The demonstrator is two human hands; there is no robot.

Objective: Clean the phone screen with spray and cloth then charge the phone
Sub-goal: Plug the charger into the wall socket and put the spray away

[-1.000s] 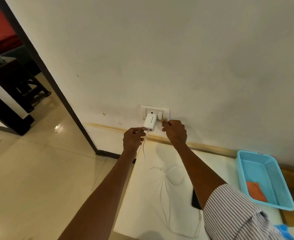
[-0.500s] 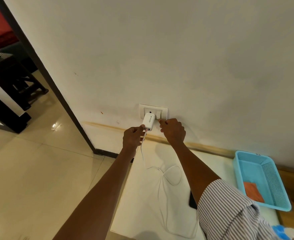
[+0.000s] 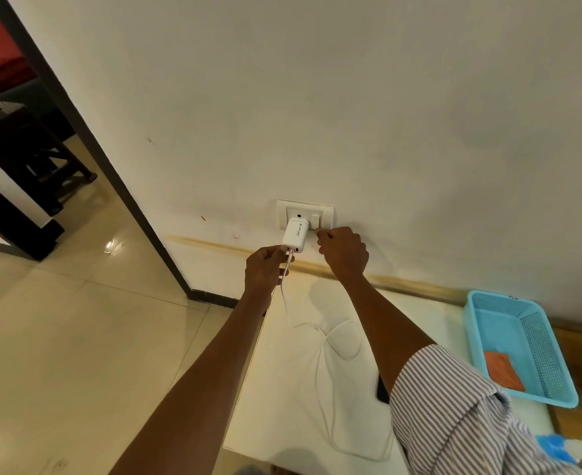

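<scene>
Reaching over the white desk (image 3: 282, 389), I can see little of the phone (image 3: 382, 389): only a dark sliver of it shows on the desk beside my right forearm, the rest hidden under my striped sleeve (image 3: 454, 406). At the bottom right corner a blue and white object (image 3: 563, 449) is cut off by the frame edge, and I cannot tell what it is.

To the right a light blue plastic basket (image 3: 543, 354) sits on the desk, with a folded orange cloth (image 3: 503, 370) lying inside at its near end.

A white cable (image 3: 323, 337) loops loosely across the desk and rises to my left hand (image 3: 262, 269), whose fingers pinch its connector right at the bottom of the white charger adapter (image 3: 294, 234); whether the connector is fully seated I cannot make out. The adapter is plugged into the wall socket plate (image 3: 305, 214). My right hand (image 3: 344, 250) is curled, one fingertip touching the lower edge of the plate near its switch (image 3: 315, 220). Both hands are apart, either side of the adapter.
</scene>
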